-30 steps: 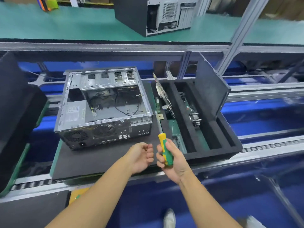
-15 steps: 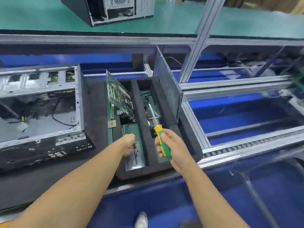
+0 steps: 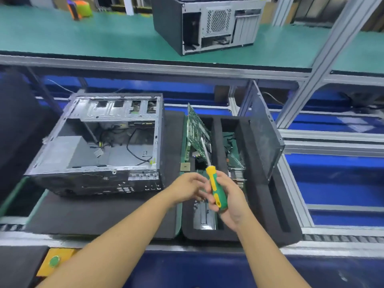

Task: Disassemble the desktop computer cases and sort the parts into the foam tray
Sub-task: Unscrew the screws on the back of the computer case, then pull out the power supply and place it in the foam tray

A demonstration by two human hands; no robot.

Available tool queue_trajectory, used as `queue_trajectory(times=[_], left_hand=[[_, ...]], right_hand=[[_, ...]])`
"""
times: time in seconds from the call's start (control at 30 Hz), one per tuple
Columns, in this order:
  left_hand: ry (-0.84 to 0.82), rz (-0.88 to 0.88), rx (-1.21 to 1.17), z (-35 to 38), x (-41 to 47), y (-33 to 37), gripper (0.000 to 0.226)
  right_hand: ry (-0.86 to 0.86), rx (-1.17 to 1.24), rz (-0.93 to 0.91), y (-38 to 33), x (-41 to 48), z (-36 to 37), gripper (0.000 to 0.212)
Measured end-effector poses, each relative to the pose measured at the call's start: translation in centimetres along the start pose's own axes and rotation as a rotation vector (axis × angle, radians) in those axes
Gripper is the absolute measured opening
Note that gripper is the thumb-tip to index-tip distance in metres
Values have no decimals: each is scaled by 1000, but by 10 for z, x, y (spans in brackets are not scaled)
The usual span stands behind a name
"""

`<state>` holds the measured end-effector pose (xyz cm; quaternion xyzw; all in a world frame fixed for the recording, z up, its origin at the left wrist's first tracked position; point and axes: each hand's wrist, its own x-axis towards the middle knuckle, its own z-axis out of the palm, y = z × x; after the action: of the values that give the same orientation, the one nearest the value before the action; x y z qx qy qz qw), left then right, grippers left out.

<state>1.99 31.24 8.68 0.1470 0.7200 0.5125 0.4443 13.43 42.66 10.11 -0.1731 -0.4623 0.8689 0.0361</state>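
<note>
In the head view, the open computer case (image 3: 99, 146) lies on a dark mat (image 3: 104, 213) at the left. It looks mostly emptied, with only loose cables inside. The foam tray (image 3: 268, 204) stands just beside it on the right and already holds a circuit board (image 3: 197, 129) leaning upright in its left slot, more green boards in the middle slot, and a dark side panel (image 3: 264, 140) standing in the right slot. I judge that the step in hand is between two removals: a small part or screw is perhaps being passed over the tray. The next move calls for going back to the case with the tool tip.

The right hand (image 3: 230, 196) is closed around the green and yellow screwdriver (image 3: 216, 190), shaft pointing up and away, above the tray. The left hand (image 3: 189, 186) hovers just beside it, fingers half curled; I cannot tell if it holds anything. Both forearms reach forward from below.
</note>
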Motion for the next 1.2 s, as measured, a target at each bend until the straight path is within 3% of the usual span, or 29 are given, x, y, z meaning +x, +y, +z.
queue_trajectory(times=[0.17,0.3,0.4,0.47,0.53,0.6,0.67,0.73,0.87,1.03,1.2], left_hand=[[15,141,73,-71,-73,1,33],[300,302,108,-161,-123,3,41],[511,417,379,-242,-150,1,38],[456,409,718,-297,-158,-9,29],[322,250,1127,-342,-159,-25,65],[207,44,1382,-370,-155,-46,106],[188,39,1452,-381,-150,-70,123],[282,145,1520,-379,-144,-88,127],[439,193,1596,-371,-135,-106,121],[473,288,1629,-373,-138,-112,114],[515,297,1644,-367,-146,-116,106]], right_hand=[[-194,122,97,18,27,64,15],[-251,41,125,33,49,122,21],[-284,-59,104,45,70,174,17],[-286,-124,101,54,86,210,8],[-268,-185,124,61,105,242,15],[-225,-303,132,67,126,272,19],[-159,-514,95,73,152,298,17],[-122,-735,57,80,179,318,12],[-112,-975,98,102,218,334,38],[-248,-906,229,124,239,325,54],[-250,-813,197,136,253,322,50]])
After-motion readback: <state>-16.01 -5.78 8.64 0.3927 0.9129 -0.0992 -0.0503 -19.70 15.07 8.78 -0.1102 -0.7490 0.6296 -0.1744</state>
